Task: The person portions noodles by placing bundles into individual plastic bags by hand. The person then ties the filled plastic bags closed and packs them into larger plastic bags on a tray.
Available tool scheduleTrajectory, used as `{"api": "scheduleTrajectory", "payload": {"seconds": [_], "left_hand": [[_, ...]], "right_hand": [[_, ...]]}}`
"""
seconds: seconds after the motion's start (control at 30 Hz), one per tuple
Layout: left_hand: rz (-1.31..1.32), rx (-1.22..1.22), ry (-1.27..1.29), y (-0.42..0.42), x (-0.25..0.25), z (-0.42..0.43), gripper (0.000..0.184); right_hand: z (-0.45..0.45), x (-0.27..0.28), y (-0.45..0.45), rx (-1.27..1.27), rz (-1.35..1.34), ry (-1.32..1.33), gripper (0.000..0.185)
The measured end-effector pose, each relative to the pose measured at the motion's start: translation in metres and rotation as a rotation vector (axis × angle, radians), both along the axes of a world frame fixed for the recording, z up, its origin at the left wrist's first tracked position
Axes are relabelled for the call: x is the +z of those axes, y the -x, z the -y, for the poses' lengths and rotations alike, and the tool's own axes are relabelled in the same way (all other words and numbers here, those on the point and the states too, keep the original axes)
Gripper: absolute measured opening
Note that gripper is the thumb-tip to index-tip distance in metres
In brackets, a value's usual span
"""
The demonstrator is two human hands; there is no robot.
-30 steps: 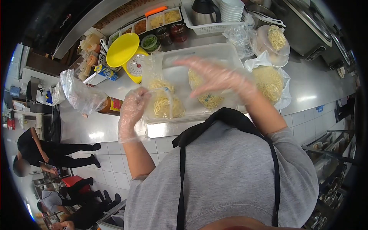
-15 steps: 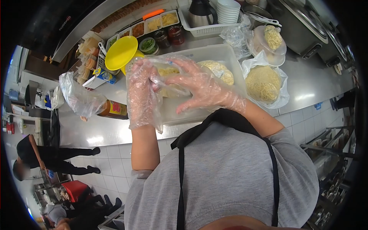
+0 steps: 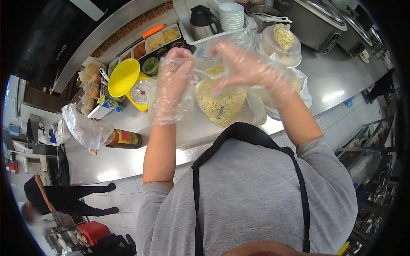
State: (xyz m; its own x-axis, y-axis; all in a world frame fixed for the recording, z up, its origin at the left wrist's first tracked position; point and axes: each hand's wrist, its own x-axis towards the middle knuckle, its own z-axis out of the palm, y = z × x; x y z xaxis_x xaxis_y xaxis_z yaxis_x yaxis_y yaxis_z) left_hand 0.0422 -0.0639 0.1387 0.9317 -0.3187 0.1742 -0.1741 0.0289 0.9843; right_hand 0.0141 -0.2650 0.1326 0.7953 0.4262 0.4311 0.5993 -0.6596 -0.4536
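In the head view a clear plastic bag of noodles (image 3: 222,104) is lifted in front of me, over a translucent tub (image 3: 257,112). My left hand (image 3: 176,70), in a loose clear glove, has its fingers closed on the bag's gathered top. On the bag's other side is my right hand (image 3: 252,68), gloved too and somewhat blurred, its thumb and fingers wide apart beside the bag's upper part. Plastic film hides exactly where the right fingertips touch. A yellow kitchen scale (image 3: 139,94) with a yellow bowl (image 3: 124,77) stands left of my left hand.
Behind are topping containers (image 3: 156,41), a steel jug (image 3: 205,25) in a white basket and stacked white bowls (image 3: 231,16). A bagged noodle portion (image 3: 283,36) lies on a lid at right, near large cookers (image 3: 316,25). A sauce bottle (image 3: 126,138) lies at left. A person (image 3: 47,194) stands farther off.
The bag of noodles has come up and now hangs in plain sight between my hands. My right hand has moved up and right, my left hand slightly right. The view has shifted.
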Motion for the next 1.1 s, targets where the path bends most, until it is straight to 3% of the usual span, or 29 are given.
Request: {"api": "scheduleTrajectory", "payload": {"seconds": [0.1,0.13,0.17,0.2,0.27,0.3,0.33,0.43,0.47,0.53,0.6,0.63,0.7,0.77,0.8,0.9,0.93,1.0,1.1], "left_hand": [[0.094,-0.086,0.105,0.008,0.001,0.017,0.017],[0.198,-0.129,0.195,0.009,0.001,0.019,0.022],[0.285,-0.074,0.24,0.003,-0.007,0.015,0.046],[0.288,-0.079,0.239,0.0,-0.01,0.011,0.046],[0.552,0.032,-0.251,-0.008,-0.017,0.0,0.078],[0.391,-0.177,-0.304,-0.011,-0.018,-0.005,0.091],[0.393,-0.179,-0.304,-0.009,-0.021,-0.006,0.091],[0.114,-0.528,-0.377,0.002,-0.025,0.0,0.08],[-0.137,-0.549,-0.302,0.001,-0.033,0.001,0.074],[-0.378,-0.565,-0.221,0.004,-0.03,0.01,0.067],[-0.148,-0.523,-0.522,0.009,-0.021,0.016,0.056],[-0.147,-0.519,-0.524,0.009,-0.027,0.015,0.056],[0.174,-0.403,-0.553,0.003,-0.056,0.011,0.045],[0.17,-0.487,-0.468,-0.019,-0.089,0.008,0.044],[0.163,-0.572,-0.387,-0.028,-0.096,0.006,0.043],[0.038,-0.558,-0.286,-0.017,-0.047,0.013,0.042],[0.041,-0.561,-0.283,-0.024,-0.052,0.013,0.042],[0.213,-0.325,-0.506,-0.04,-0.054,0.012,0.044],[0.275,-0.472,-0.443,-0.047,-0.026,0.011,0.045]], "right_hand": [[-0.013,-0.025,-0.004,-0.186,0.072,0.005,0.048],[-0.006,-0.028,-0.014,-0.053,-0.012,-0.11,0.041],[-0.001,-0.029,-0.021,0.081,-0.094,-0.225,0.035],[0.001,-0.024,-0.02,0.077,-0.09,-0.226,0.035],[0.006,-0.008,-0.015,0.117,-0.211,-0.164,0.028],[0.005,-0.005,-0.012,0.111,-0.209,-0.166,0.028],[-0.001,-0.002,-0.01,0.154,-0.205,-0.221,0.026],[-0.016,0.012,-0.009,0.298,-0.17,-0.25,0.021],[-0.018,0.017,-0.01,0.394,-0.141,-0.223,0.019],[-0.012,0.027,-0.016,0.392,-0.119,-0.212,0.017],[-0.003,0.035,-0.022,0.394,-0.101,-0.206,0.015],[0.004,0.039,-0.023,0.351,-0.029,-0.257,0.014],[0.018,0.052,-0.016,0.306,0.042,-0.306,0.013],[0.03,0.067,-0.006,0.102,0.026,-0.874,0.021],[0.034,0.066,-0.005,0.098,0.031,-0.877,0.021],[0.036,0.049,-0.004,0.194,-0.209,-0.343,0.045],[0.029,0.046,-0.001,0.19,-0.207,-0.339,0.045],[0.012,0.042,0.002,-0.033,-0.203,-0.054,0.034],[0.012,0.03,-0.015,0.058,-0.19,-0.138,0.024]]}}
